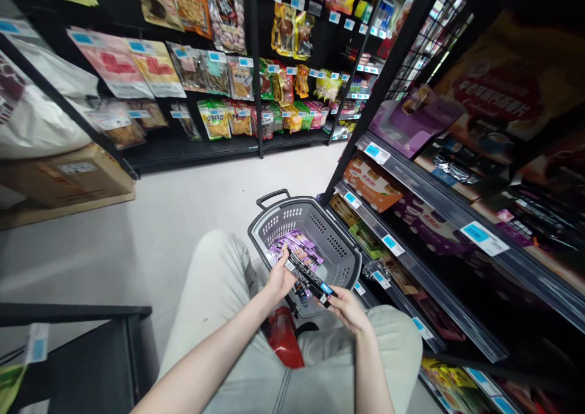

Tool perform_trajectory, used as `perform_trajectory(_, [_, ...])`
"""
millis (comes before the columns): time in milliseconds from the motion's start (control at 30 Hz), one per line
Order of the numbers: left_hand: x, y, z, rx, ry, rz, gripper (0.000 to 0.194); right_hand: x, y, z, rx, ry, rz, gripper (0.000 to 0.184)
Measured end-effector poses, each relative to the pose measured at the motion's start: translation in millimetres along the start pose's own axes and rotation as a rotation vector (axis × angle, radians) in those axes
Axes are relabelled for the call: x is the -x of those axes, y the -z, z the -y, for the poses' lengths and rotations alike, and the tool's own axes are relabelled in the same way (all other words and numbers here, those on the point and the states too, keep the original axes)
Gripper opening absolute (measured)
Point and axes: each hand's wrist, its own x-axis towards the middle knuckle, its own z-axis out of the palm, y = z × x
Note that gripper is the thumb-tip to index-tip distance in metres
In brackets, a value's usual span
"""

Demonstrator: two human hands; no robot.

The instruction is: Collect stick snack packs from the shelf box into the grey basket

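Between my two hands is a narrow black packet (308, 277) with white print and a blue patch near its right end. My left hand (280, 278) grips its left end, fingers closed over it. At the other end, my right hand (346, 308) pinches the packet between thumb and fingers. Just beneath and beyond it stands a grey shopping basket (336, 246) with slotted walls and a black handle. Several purple packets (299, 243) lie inside, partly hidden by my hands. A smooth red object (283, 338) sits between my knees; its kind is unclear.
Close on my right, a shelf unit (434, 267) holds boxes and packets behind price tags. A far rack (192, 149) carries hanging snack bags. Cardboard boxes (68, 176) with a white sack (41, 109) on top stand left. A low black shelf (77, 365) is at the lower left.
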Motion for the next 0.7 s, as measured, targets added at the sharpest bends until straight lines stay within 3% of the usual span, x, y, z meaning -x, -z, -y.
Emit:
perform_trajectory(133, [2, -4.3, -3, -0.044, 0.007, -0.039, 0.032, -4, 5, -1, -0.010, 0.039, -0.142, 0.034])
perform_trajectory(367, [7, -3.9, -2, -0.489, 0.046, -0.054, 0.024, -12, 29, -6, -0.040, 0.308, -0.636, 0.023])
perform_trajectory(500, [7, -0.8, 3, -0.669, 0.115, 0.013, 0.026, -11, 44, -6, -0.039, 0.407, -0.847, 0.028])
perform_trajectory(700, [14, 0.1, 11, -0.978, 0.290, 0.185, 0.030, -11, 55, -11, 0.103, 0.408, -1.023, 0.033])
